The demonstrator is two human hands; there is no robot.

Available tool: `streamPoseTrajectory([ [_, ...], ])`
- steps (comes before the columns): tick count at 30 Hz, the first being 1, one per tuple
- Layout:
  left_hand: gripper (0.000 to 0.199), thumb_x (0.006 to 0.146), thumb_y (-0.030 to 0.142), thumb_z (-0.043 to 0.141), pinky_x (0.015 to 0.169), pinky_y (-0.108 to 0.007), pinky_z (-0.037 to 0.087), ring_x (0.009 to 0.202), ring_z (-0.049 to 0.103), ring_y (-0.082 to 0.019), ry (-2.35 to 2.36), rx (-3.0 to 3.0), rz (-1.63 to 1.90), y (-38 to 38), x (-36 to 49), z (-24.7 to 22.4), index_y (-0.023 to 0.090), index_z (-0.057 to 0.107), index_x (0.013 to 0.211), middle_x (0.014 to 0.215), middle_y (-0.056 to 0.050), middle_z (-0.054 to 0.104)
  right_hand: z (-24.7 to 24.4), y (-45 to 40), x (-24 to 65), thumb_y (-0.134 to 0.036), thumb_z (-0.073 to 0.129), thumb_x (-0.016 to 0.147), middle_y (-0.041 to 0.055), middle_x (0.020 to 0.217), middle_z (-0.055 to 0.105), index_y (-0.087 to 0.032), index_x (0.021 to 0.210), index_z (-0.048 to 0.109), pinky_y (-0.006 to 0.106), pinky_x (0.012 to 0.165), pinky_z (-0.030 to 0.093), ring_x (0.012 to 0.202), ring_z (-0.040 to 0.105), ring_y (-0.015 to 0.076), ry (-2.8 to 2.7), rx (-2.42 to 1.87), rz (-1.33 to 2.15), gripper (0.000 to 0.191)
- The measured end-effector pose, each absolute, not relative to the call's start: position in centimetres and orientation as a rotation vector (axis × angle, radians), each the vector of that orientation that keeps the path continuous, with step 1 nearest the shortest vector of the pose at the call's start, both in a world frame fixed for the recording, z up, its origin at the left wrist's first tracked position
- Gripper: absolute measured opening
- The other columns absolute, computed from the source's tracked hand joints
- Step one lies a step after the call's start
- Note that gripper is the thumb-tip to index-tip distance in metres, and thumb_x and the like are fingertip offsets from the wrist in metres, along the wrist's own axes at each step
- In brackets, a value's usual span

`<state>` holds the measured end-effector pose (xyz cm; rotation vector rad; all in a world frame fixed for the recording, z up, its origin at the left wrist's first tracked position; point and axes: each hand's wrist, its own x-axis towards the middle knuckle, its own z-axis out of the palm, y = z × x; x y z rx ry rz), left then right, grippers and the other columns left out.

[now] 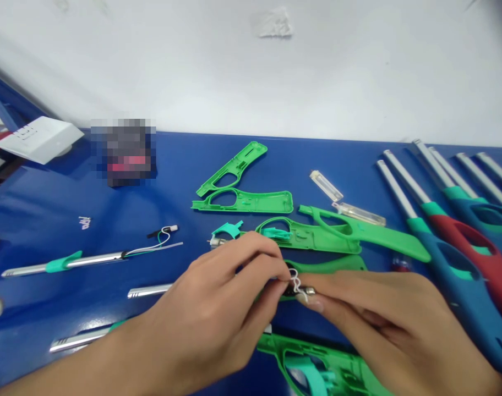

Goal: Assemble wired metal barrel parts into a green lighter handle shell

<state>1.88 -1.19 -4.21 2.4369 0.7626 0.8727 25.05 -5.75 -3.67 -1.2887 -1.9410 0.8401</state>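
My left hand (230, 302) has its thumb and fingers pinched at the left end of a small black part with a curled white wire (295, 285). From the right, my right hand (383, 313) pinches the same part, close to its metal tip. Beneath the hands lies a green handle shell (333, 265), partly hidden. A silver tube (149, 290) runs out from behind my left hand. Just beyond the hands are an open green shell with a teal trigger (317, 236) and a teal piece with a metal end (226, 231).
More green shells (263, 202) lie behind, beside clear fuel tanks (360, 213). Finished-looking lighters in blue and red (465, 236) fill the right side. At left are a wired tube (98, 258), small white pieces (85, 222) and a white box (40, 138). A white wall stands behind.
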Motion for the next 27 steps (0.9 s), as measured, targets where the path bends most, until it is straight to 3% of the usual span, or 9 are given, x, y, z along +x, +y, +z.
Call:
streamPoseTrajectory([
  [7,0.010,0.105,0.007,0.061,0.086,-0.026,0.058,0.096,0.067,-0.013,0.789,2.485,0.823,-0.9,2.1,-4.2,0.015,0.064,0.110,0.111,-0.004,0.070,-3.7,-5.6,25.1,-0.020,0.065,0.106,-0.0007,0.100,0.089,-0.027,0.111,0.086,0.013,0.071,0.064,0.080,0.085,0.0149,-1.981,-1.279,0.808,0.023],
  [10,0.011,0.104,0.008,0.062,0.087,-0.026,0.058,0.098,0.068,-0.013,0.833,2.495,0.819,-1.1,1.9,-4.0,0.016,0.064,0.111,0.112,-0.003,0.071,-3.7,-5.6,25.1,-0.015,0.067,0.103,-0.0034,0.101,0.089,-0.028,0.113,0.085,0.009,0.074,0.062,0.083,0.085,0.0122,-1.953,-1.237,0.812,0.025],
  [13,0.021,0.103,0.007,0.060,0.094,-0.023,0.057,0.106,0.069,-0.012,0.838,2.465,0.815,-1.2,1.8,-3.4,0.017,0.066,0.120,0.118,-0.002,0.072,-3.7,-5.7,25.1,-0.013,0.067,0.103,-0.0094,0.092,0.087,-0.032,0.111,0.084,0.007,0.073,0.060,0.081,0.083,0.0085,-1.935,-1.238,0.819,0.026],
  [16,0.025,0.102,0.007,0.061,0.098,-0.021,0.058,0.112,0.069,-0.011,0.759,2.431,0.814,-1.2,1.8,-2.9,0.018,0.067,0.124,0.122,-0.003,0.071,-3.6,-5.8,25.1,-0.014,0.064,0.105,-0.0120,0.084,0.082,-0.033,0.109,0.082,0.011,0.066,0.060,0.070,0.079,0.0080,-1.934,-1.248,0.824,0.027],
  [20,0.020,0.103,0.012,0.065,0.094,-0.020,0.059,0.109,0.069,-0.011,0.727,2.403,0.812,-1.1,2.1,-2.9,0.019,0.070,0.122,0.121,-0.003,0.070,-3.5,-5.7,25.1,-0.016,0.060,0.107,-0.0095,0.076,0.077,-0.029,0.110,0.082,0.017,0.058,0.059,0.059,0.073,0.0100,-1.975,-1.251,0.810,0.027],
  [27,0.021,0.101,0.003,0.058,0.086,-0.023,0.058,0.099,0.067,-0.010,0.819,2.353,0.865,-1.1,2.2,-3.3,0.017,0.069,0.114,0.113,-0.002,0.070,-3.9,-5.9,25.2,-0.022,0.057,0.112,-0.0072,0.063,0.065,-0.028,0.104,0.079,0.020,0.051,0.056,0.058,0.074,0.0142,-2.042,-1.267,0.765,0.025],
])
